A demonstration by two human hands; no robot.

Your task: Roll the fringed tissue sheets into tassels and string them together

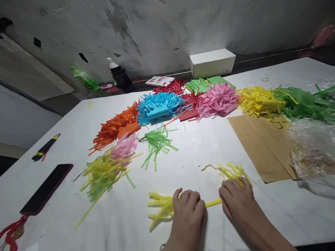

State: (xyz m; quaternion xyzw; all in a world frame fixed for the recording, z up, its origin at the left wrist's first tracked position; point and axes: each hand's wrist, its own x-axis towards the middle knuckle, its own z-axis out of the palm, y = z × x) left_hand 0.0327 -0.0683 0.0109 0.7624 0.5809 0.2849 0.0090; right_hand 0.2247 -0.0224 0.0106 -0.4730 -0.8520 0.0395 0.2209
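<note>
A yellow tissue-paper tassel (160, 206) lies stretched across the white tabletop, its middle twisted into a narrow strip between my hands. My left hand (188, 212) is closed over the strip near the left fringe. My right hand (237, 195) grips the other side, with loose yellow fringe (231, 170) spreading out beyond the fingers. Both sets of fingertips are partly hidden beneath the hands. To the left sit a yellow-green tassel (103, 170), a pink tassel (125, 146) and a light green tassel (158, 139).
Fringed paper bundles in orange (117, 122), blue (159, 106), pink (218, 99) and yellow (258, 99) line the back. Brown paper (261, 146) and clear plastic wrap (314, 146) lie right. A phone (48, 188) and a box cutter (46, 147) rest left; a white box (212, 62) stands behind.
</note>
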